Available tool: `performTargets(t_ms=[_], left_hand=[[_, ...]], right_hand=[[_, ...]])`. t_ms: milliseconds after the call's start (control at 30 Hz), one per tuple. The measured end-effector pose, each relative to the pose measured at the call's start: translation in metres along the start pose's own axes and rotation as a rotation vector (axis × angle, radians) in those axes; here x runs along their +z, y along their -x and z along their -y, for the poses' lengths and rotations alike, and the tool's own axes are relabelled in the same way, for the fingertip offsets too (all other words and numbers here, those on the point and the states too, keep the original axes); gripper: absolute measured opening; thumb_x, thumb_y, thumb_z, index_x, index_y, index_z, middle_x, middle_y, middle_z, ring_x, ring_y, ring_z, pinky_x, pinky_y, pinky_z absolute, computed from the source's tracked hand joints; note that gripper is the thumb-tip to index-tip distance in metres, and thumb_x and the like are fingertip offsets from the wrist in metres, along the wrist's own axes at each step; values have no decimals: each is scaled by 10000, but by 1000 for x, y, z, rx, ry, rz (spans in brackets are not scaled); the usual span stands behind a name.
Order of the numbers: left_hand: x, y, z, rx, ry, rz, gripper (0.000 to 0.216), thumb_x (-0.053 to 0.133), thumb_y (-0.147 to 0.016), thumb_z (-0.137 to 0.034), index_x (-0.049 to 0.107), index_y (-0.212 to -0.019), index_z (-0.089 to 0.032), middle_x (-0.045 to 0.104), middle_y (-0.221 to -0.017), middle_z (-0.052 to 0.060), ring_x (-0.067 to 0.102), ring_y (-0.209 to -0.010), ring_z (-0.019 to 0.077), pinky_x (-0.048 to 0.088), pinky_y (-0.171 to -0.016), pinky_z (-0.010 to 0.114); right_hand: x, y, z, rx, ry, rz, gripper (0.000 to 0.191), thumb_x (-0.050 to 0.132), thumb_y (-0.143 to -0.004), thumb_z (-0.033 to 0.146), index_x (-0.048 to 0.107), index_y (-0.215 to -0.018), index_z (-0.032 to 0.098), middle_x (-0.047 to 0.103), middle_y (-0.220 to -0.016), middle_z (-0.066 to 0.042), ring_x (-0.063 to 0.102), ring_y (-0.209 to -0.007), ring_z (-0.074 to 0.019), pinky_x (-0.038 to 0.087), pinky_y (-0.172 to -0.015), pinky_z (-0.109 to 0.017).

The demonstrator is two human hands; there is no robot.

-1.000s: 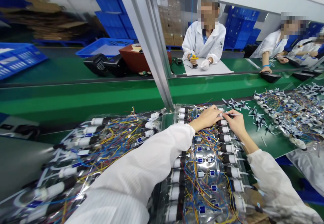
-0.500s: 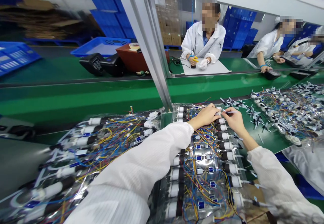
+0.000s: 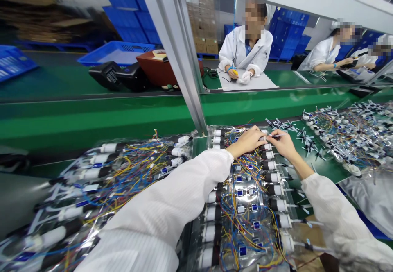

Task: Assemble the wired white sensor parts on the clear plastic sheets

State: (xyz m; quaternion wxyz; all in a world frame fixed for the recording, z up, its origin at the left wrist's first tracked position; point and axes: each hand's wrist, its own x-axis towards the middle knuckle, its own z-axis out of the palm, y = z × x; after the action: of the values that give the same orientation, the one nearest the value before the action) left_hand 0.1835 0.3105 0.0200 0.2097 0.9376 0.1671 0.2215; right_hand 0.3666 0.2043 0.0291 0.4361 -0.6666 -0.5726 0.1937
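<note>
Quick one from the line, head cam view. Right hand (image 3: 285, 146) is pinched nearly shut, thumb + index on a thin white plastic tube (image 3: 278, 134), right at the top end of a clear plastic bag of white-and-black cylinders and tangled colored wires (image 3: 245, 206). Left hand (image 3: 247, 141) is fairly flat, fingers loosely spread, lying on that same bag just beside the right hand; can't tell if it has hold of anything. Bag sits on a green conveyor belt (image 3: 92, 116), w/ a similar wired bag (image 3: 101, 186) to its left and another (image 3: 346, 141) to its right. Loose white-and-black plastic fittings (image 3: 308, 139) lie btw the middle and right bags. Across the line, a co-worker in a white coat (image 3: 245, 48) holds a yellow tool (image 3: 235, 72) over a white paper sheet (image 3: 245, 82). Blue plastic crates (image 3: 116, 53) stacked behind.
</note>
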Motion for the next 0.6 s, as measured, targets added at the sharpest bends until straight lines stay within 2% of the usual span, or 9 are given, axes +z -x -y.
performTargets(t_ms=[100, 200, 267, 367, 433, 500, 600], left_hand=[[-3, -2, -2, 19, 11, -52, 354, 525, -1038, -480, 732, -1171, -224, 715, -1180, 80, 547, -1167, 260, 444, -1022, 398], [-5, -2, -5, -25, -62, -55, 392, 335, -1102, -316, 680, -1266, -230, 664, -1379, 61, 491, -1275, 269, 390, -1068, 461], [-7, -1, -9, -23, -137, -7, 400, 326, -1091, -274, 630, -1349, -238, 604, -1465, 68, 466, -1315, 286, 391, -1049, 482], [-8, 1, -14, 1, -231, 27, 414, 379, -1078, -421, 615, -1384, -273, 532, -1527, 84, 429, -1360, 325, 390, -1045, 512], [-8, 2, -17, -15, -257, 23, 459, 389, -1060, -530, 636, -1366, -293, 511, -1530, 98, 414, -1379, 340, 386, -1057, 526], [-9, 2, -19, -40, -263, 15, 489, 397, -1044, -581, 648, -1357, -302, 499, -1523, 112, 414, -1381, 345, 382, -1071, 531], [-10, 2, -20, -56, -262, 8, 527, 406, -1031, -607, 612, -1409, -302, 491, -1511, 128, 418, -1370, 350, 379, -1085, 535]], right_hand=[[-17, -1, -11, 7, -93, 79, 370, 803, -772, 533, 721, -965, 228, 769, -931, -52, 704, -850, -211, 558, -781, -325], [-43, -6, -34, 81, -116, -22, 479, 626, -883, 650, 694, -1121, 241, 765, -1080, -86, 729, -923, -208, 591, -789, -326], [-61, -13, -55, 143, -37, -123, 493, 479, -947, 661, 687, -1021, 220, 761, -973, -100, 715, -781, -195, 581, -674, -319], [-79, -21, -82, 193, 123, -150, 373, 581, -899, 559, 660, -820, 204, 694, -702, -62, 627, -585, -184, 523, -569, -311], [-82, -26, -94, 186, 237, -133, 255, 674, -834, 453, 671, -782, 204, 659, -646, -36, 608, -594, -185, 528, -629, -322], [-79, -31, -101, 145, 338, -106, 173, 698, -807, 371, 714, -848, 204, 658, -680, -32, 624, -689, -207, 538, -753, -352], [-70, -38, -107, 66, 447, -54, 225, 675, -825, 312, 749, -1003, 197, 639, -759, -53, 628, -850, -255, 514, -909, -403]])
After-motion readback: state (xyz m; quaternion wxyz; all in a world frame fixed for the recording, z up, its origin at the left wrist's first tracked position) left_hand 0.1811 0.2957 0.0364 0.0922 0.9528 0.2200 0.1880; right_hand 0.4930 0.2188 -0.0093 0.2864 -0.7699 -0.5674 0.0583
